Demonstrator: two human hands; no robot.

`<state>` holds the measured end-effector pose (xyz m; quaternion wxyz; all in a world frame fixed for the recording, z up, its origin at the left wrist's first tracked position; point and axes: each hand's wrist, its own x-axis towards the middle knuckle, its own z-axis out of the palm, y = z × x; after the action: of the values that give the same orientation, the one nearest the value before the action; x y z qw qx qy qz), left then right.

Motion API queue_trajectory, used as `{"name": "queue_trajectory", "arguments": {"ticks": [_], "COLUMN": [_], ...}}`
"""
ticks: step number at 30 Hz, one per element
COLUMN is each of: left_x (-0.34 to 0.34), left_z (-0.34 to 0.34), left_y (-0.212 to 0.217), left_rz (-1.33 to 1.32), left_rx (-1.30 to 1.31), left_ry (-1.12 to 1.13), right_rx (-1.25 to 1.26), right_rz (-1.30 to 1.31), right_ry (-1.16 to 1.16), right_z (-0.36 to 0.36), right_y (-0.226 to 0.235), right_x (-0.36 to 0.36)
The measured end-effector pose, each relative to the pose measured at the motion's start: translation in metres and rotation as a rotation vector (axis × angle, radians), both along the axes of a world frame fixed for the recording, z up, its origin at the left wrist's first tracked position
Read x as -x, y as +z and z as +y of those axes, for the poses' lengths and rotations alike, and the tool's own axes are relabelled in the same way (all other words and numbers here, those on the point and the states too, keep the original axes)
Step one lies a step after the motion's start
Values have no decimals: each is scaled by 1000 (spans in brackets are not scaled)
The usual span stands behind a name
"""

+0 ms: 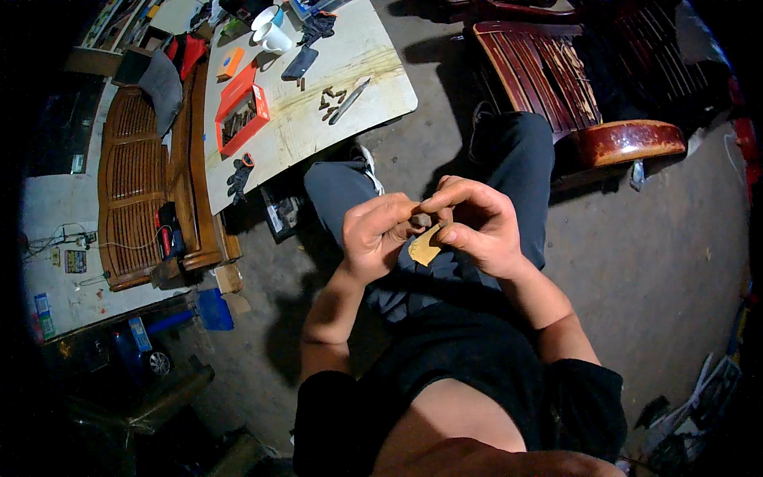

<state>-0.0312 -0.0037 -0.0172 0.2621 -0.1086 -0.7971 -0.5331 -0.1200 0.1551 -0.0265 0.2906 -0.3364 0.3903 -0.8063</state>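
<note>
Above my lap, my two hands meet with their fingertips close together. My left hand (377,237) is closed in a pinch on a small dark brown piece (421,220), which looks like wood. Between the thumb and fingers of my right hand (481,226) is a small yellow sheet (424,247), perhaps sandpaper, with dark marks on its face. My right index fingertip reaches over to the brown piece. Fingers cover part of both things.
Ahead to the left, a white table (318,135) bears a red box (242,115) of brown pieces, several loose pieces (330,103), a knife-like tool (350,102), a white mug (274,38) and a black glove (238,179). A slatted wooden chair (540,75) stands ahead right; a wooden bench (135,183) is left.
</note>
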Motion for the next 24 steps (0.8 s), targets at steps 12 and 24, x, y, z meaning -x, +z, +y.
{"name": "queue_trajectory", "arguments": {"ticks": [12,24], "left_x": [-13,-14], "left_z": [2,7], "left_y": [4,10], "left_rz": [-216,-303], "left_rx": [-54,16], "left_ry": [-111,43], "right_rx": [-95,-183], "right_rz": [191,210], "right_ry": [48,-21], "right_z": [7,1], "right_y": [2,10], "right_x": [9,10]}}
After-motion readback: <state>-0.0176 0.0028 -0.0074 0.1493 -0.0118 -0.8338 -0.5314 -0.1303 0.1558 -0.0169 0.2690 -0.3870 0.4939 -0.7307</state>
